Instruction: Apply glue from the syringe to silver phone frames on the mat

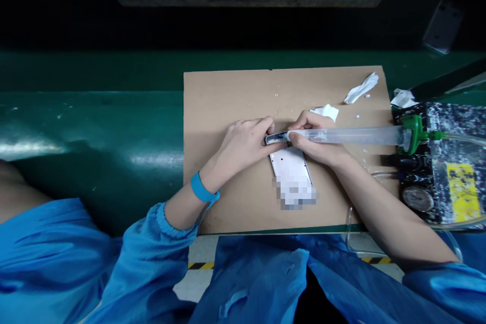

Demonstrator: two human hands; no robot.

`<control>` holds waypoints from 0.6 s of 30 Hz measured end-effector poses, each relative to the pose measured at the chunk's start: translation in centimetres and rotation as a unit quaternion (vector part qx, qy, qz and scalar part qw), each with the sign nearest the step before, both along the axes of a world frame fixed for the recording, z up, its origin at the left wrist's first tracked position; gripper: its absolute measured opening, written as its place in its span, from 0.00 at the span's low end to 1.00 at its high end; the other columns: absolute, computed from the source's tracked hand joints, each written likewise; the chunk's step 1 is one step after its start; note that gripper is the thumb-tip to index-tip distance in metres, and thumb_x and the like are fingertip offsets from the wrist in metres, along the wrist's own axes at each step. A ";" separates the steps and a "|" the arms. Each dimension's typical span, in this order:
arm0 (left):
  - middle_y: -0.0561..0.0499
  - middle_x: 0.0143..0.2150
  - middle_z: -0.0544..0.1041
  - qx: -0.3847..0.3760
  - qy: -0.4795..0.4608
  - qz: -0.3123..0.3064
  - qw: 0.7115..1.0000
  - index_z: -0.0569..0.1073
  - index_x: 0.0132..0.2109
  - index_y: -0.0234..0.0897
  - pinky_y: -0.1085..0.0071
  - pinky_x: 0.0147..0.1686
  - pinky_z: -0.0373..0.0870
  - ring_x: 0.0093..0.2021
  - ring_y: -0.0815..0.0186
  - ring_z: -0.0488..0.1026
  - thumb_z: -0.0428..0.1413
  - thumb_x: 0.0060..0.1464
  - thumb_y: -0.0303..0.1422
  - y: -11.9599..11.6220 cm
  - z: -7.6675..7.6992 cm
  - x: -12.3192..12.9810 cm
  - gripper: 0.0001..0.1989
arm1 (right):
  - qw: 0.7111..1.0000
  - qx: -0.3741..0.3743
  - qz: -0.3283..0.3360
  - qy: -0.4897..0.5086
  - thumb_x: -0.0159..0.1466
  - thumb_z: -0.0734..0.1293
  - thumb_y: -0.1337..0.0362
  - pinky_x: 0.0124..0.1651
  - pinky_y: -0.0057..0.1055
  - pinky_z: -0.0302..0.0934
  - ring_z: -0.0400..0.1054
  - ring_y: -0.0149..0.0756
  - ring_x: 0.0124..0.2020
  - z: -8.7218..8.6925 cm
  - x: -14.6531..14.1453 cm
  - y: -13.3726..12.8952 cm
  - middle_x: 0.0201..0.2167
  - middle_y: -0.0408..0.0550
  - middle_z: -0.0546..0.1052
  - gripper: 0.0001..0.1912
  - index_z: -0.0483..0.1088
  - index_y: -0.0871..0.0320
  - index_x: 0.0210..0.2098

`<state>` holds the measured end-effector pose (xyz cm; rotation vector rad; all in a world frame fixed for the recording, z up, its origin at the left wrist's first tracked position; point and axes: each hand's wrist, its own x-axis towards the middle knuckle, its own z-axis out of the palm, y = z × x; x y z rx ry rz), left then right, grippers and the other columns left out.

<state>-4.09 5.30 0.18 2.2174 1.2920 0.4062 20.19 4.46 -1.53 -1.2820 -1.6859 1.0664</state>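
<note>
My left hand (246, 142) grips a narrow, dark-faced phone casing (270, 139) with a pale rounded rim, thumb and fingers on its opposite sides. My right hand (317, 149) is closed round the front of a long translucent glue syringe (357, 135). The syringe lies nearly level, its blue tip against or just over the dark face of the casing; actual contact cannot be made out. Below both hands, a white phone back panel (292, 164) lies on the cardboard, its lower part pixelated. Part of the casing is hidden by my fingers.
A cardboard sheet (228, 207) covers the green bench (114, 126). Crumpled white tissues (361, 88) lie behind my right hand. At right stands a paint-worn dispenser box (440, 162) with a pressure gauge (417, 198); a clear hose joins the syringe's green cap (412, 135).
</note>
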 end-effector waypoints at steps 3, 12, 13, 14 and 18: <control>0.57 0.34 0.78 -0.005 -0.013 0.002 1.000 0.74 0.46 0.43 0.66 0.35 0.58 0.34 0.64 0.75 0.71 0.71 0.49 0.0 0.0 0.0 0.19 | 1.000 0.003 -0.003 -0.002 0.65 0.76 0.57 0.29 0.34 0.57 0.66 0.33 0.24 -0.1 0.1 0.1 0.26 0.41 0.79 0.10 0.73 0.50 0.32; 0.62 0.30 0.59 -0.209 -0.296 -0.024 0.932 0.71 0.52 0.44 0.69 0.34 0.58 0.29 0.69 0.58 0.65 0.66 0.32 2.1 0.9 -3.3 0.12 | 1.000 -0.004 -0.014 0.001 0.63 0.76 0.58 0.30 0.33 0.58 0.67 0.34 0.25 0.4 -0.3 0.0 0.26 0.41 0.79 0.10 0.73 0.50 0.31; 0.62 0.31 0.59 -0.236 -0.320 -0.031 0.917 0.71 0.52 0.44 0.70 0.33 0.57 0.28 0.70 0.56 0.66 0.64 0.32 2.5 1.0 -3.6 0.14 | 1.000 -0.010 -0.013 0.002 0.63 0.76 0.58 0.30 0.33 0.59 0.68 0.34 0.26 0.4 -0.4 0.0 0.26 0.41 0.80 0.09 0.73 0.50 0.31; 0.62 0.31 0.59 -0.260 -0.338 -0.036 0.904 0.71 0.52 0.44 0.70 0.32 0.56 0.28 0.70 0.55 0.68 0.62 0.32 2.8 1.2 -3.9 0.16 | 1.000 -0.016 -0.012 0.002 0.63 0.76 0.58 0.31 0.33 0.60 0.69 0.34 0.26 0.4 -0.3 0.0 0.27 0.41 0.81 0.09 0.73 0.50 0.31; 0.61 0.33 0.59 -0.307 -0.381 -0.024 0.872 0.72 0.51 0.43 0.71 0.30 0.53 0.29 0.72 0.54 0.72 0.58 0.31 3.2 1.6 -4.3 0.20 | 1.000 -0.021 -0.012 0.001 0.61 0.76 0.59 0.31 0.34 0.60 0.70 0.35 0.27 0.3 -0.2 0.1 0.28 0.41 0.82 0.09 0.73 0.50 0.31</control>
